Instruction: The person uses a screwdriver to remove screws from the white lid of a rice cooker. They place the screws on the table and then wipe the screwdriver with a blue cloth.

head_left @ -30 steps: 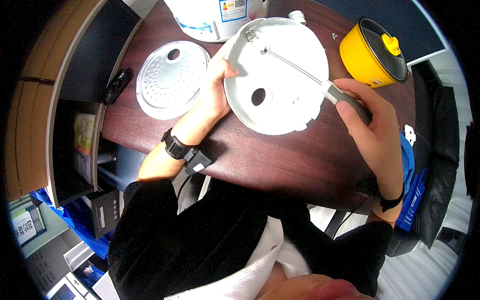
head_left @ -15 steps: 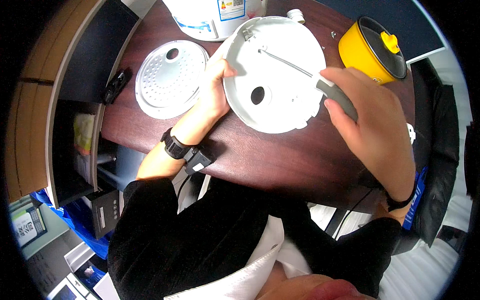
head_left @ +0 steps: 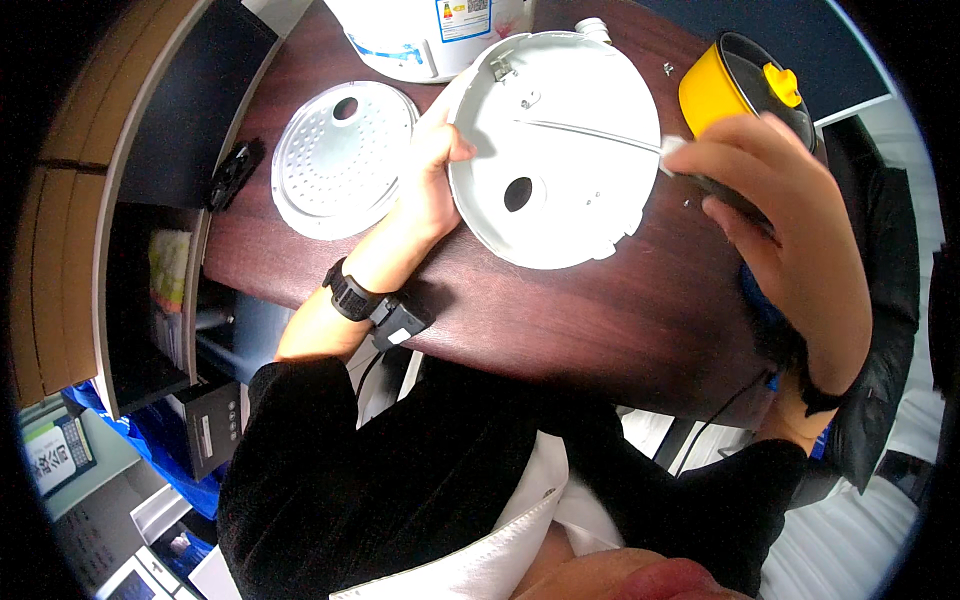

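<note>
My left hand (head_left: 432,175) grips the left rim of a round white plastic cover (head_left: 560,225), thumb over the edge, holding it tilted above the table. The cover's hollow inner side faces me, with a dark round hole low in it and small fittings near its upper left. In my right hand (head_left: 790,200), closed round its handle, is a long screwdriver (head_left: 600,137). Its thin metal shaft crosses over the cover with the tip near the upper left fittings; whether it touches is unclear. My fingers hide most of the handle.
On the brown table (head_left: 480,320), left of the cover, lies a round perforated plate (head_left: 335,175). Behind stands a white appliance body (head_left: 400,45). A yellow pot (head_left: 712,90) with a black lid stands far right. Small metal pieces (head_left: 668,69) lie near it. Dark shelves (head_left: 150,250) flank the left.
My right hand has moved right and slightly down with the screwdriver, so the shaft now lies flatter and its tip sits lower. The cover has shifted very slightly right; my left hand stays put.
</note>
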A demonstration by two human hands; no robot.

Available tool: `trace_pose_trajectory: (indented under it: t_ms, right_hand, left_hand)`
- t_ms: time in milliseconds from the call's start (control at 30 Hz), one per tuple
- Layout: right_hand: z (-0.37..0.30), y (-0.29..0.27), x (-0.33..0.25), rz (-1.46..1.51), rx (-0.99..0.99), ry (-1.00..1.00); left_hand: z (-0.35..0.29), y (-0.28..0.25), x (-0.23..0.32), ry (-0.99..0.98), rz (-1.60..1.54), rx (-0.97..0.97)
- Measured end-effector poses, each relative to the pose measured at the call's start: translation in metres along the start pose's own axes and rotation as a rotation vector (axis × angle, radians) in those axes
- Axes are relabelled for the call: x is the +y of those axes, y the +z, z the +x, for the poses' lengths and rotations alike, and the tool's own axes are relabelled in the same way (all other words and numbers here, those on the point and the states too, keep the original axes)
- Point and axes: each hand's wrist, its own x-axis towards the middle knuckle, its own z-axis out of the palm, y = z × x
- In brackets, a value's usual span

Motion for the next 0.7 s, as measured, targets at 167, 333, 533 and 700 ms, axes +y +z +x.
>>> trace_pose_trajectory:
  t_ms: [167, 333, 533, 700]
  right_hand:
    - [-0.049, 0.013, -0.013, 0.217, -0.022, 0.387]
    - [-0.119, 0.033, -0.013, 0.723, -0.074, 0.97]
    - [-0.173, 0.09, -0.017, 0.714, 0.065, 1.098]
    - [-0.162, 0.102, -0.025, 0.403, -0.002, 0.977]
  left_hand:
    - [-0.003, -0.005, -0.009, -0.126, -0.153, 0.086]
    - [-0.002, 0.003, -0.008, -0.135, -0.141, 0.108]
    - [-0.004, 0.006, -0.004, -0.092, -0.058, 0.128]
    - [-0.007, 0.007, -0.002, -0.073, -0.022, 0.118]
